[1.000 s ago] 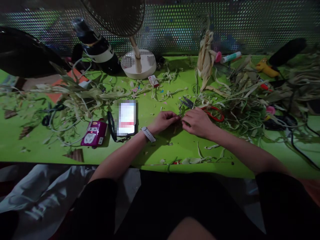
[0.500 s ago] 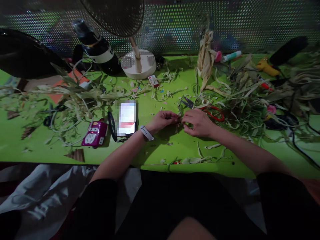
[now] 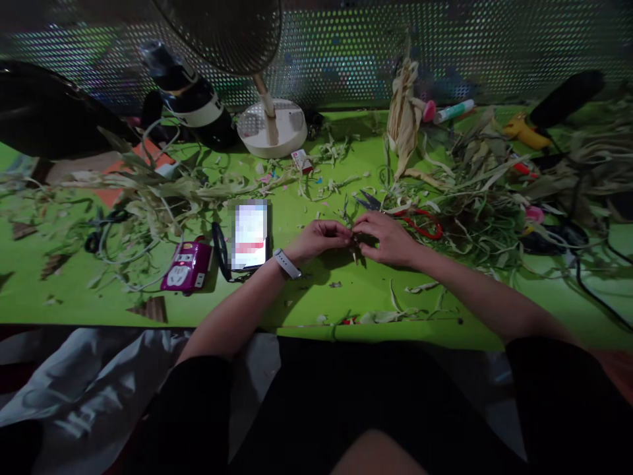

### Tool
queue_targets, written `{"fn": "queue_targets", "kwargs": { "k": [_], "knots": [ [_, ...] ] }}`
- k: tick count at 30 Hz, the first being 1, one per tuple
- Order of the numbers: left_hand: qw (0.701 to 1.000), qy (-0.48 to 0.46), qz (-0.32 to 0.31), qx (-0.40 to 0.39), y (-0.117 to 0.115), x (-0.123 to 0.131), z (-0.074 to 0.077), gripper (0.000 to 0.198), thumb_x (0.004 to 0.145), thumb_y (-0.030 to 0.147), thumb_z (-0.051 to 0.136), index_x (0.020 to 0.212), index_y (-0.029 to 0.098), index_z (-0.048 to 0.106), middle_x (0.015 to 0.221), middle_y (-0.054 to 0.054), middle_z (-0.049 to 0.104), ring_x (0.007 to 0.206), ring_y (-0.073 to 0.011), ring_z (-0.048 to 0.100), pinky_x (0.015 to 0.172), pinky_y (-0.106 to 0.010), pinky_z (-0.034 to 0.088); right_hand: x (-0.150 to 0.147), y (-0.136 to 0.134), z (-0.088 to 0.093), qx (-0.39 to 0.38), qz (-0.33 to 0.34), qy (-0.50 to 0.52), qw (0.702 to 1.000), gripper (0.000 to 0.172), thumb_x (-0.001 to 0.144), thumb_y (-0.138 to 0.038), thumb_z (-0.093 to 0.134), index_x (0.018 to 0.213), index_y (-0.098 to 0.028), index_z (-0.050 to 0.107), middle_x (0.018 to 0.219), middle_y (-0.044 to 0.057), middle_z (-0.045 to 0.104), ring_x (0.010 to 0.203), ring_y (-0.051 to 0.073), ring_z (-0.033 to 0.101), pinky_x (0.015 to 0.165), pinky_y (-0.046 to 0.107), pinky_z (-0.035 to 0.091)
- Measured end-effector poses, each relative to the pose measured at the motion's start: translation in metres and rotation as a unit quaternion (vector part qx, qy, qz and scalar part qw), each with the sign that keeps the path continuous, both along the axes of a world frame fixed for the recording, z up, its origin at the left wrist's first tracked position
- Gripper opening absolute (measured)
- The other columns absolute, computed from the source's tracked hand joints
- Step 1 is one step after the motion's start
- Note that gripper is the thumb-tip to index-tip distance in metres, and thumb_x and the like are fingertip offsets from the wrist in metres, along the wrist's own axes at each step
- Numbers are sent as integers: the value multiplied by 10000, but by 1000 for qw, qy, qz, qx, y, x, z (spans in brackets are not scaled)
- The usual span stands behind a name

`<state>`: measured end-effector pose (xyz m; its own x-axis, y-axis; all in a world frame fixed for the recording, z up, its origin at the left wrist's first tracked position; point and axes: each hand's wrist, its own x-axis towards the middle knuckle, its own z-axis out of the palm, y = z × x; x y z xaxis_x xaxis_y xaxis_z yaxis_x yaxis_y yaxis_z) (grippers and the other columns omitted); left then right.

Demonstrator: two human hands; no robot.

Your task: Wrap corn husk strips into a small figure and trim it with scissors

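Note:
My left hand (image 3: 324,239), with a pale band on its wrist, is closed in a pinch. Its fingertips meet those of my right hand (image 3: 384,239), which is pinched as well. Between them is a small piece of dried husk (image 3: 354,254), whose thin ends stick out above and below the fingers; most of it is hidden. Just beyond the right hand lie scissors (image 3: 370,200) with red handles, their blades apart. A heap of green and dry husk strips (image 3: 475,224) spreads to the right of that hand.
Left of my hands lie a lit phone (image 3: 250,234) and a purple power socket (image 3: 186,266) with cables. Behind stand a fan (image 3: 271,128), a dark bottle (image 3: 200,109) and a dried husk bundle (image 3: 403,125). A yellow-handled tool (image 3: 527,130) lies at the right. Husk scraps litter the green table (image 3: 316,303).
My right hand has shifted slightly left, and its fingers have closed up against the left fingertips. The husk piece has turned, with a thin end now pointing down. The view has moved slightly.

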<state>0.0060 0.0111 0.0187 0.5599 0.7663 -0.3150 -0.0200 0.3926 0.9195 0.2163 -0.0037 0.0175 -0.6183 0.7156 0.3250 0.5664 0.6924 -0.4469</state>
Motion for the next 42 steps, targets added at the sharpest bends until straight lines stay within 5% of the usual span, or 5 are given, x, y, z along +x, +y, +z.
{"fn": "queue_targets", "kwargs": {
  "k": [15, 26, 32, 42],
  "knots": [
    [998, 53, -16, 12, 3, -7, 1, 318, 578, 289, 850, 792, 105, 705, 666, -35, 719, 580, -97, 646, 581, -212, 516, 1, 8, -10, -58, 26, 55, 996, 156, 813, -240, 618, 934, -198, 708, 969, 88, 628, 897, 216, 590, 796, 382, 476],
    [999, 29, -26, 11, 2, -7, 2, 319, 594, 268, 845, 822, 108, 690, 708, -31, 726, 625, -92, 662, 666, -230, 547, -1, 17, -16, -114, 17, 120, 986, 100, 772, -226, 655, 838, -221, 730, 850, 37, 619, 815, 184, 576, 762, 349, 442],
    [1000, -9, -11, 3, 1, -9, 1, 323, 594, 259, 855, 827, 110, 688, 692, -19, 716, 608, -79, 647, 661, -212, 536, -1, 14, -9, -108, 21, 62, 992, 184, 751, -288, 685, 905, -193, 717, 885, 56, 620, 862, 206, 551, 822, 369, 388],
    [1000, -19, -14, -7, 1, -8, 2, 339, 558, 265, 878, 797, 100, 702, 675, -20, 721, 587, -74, 647, 636, -196, 530, 0, 14, -15, -92, 4, 74, 993, 69, 759, -260, 697, 801, -216, 730, 794, 22, 622, 807, 184, 530, 800, 359, 342]
  ]
}}
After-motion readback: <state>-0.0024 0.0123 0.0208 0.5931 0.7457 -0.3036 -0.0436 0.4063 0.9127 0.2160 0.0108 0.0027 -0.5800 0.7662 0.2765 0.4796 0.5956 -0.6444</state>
